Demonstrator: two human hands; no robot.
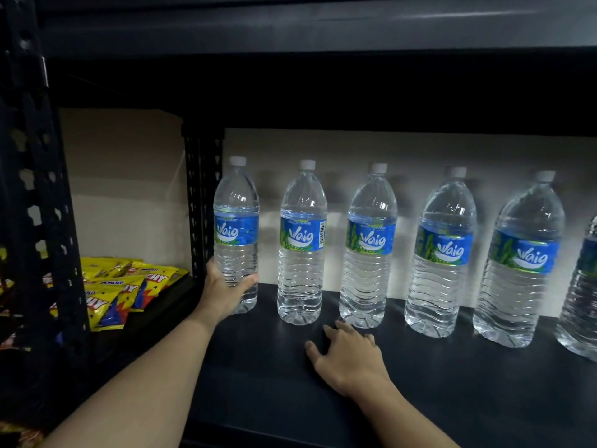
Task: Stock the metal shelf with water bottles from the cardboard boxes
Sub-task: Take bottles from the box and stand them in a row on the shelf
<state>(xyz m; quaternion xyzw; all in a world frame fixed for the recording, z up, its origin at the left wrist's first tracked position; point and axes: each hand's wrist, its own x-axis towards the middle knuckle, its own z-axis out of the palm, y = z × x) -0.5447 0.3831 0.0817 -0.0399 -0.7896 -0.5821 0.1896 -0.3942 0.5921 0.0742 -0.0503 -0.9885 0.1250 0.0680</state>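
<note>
Several clear water bottles with blue labels and white caps stand upright in a row along the back of the dark metal shelf (265, 367). My left hand (226, 286) grips the lower body of the leftmost bottle (236, 218), which stands at the shelf's left end by the upright post. My right hand (347, 354) rests flat on the shelf board with fingers spread, holding nothing, just in front of the second bottle (302, 240) and third bottle (370, 244). Further bottles (442, 253) continue to the right, the last one cut off by the frame edge.
A perforated black post (202, 202) divides this bay from the left one, where yellow snack packets (126, 286) lie piled. Another perforated upright (35, 189) stands close at the far left. A shelf board (323, 24) hangs overhead. A pale wall is behind the bottles.
</note>
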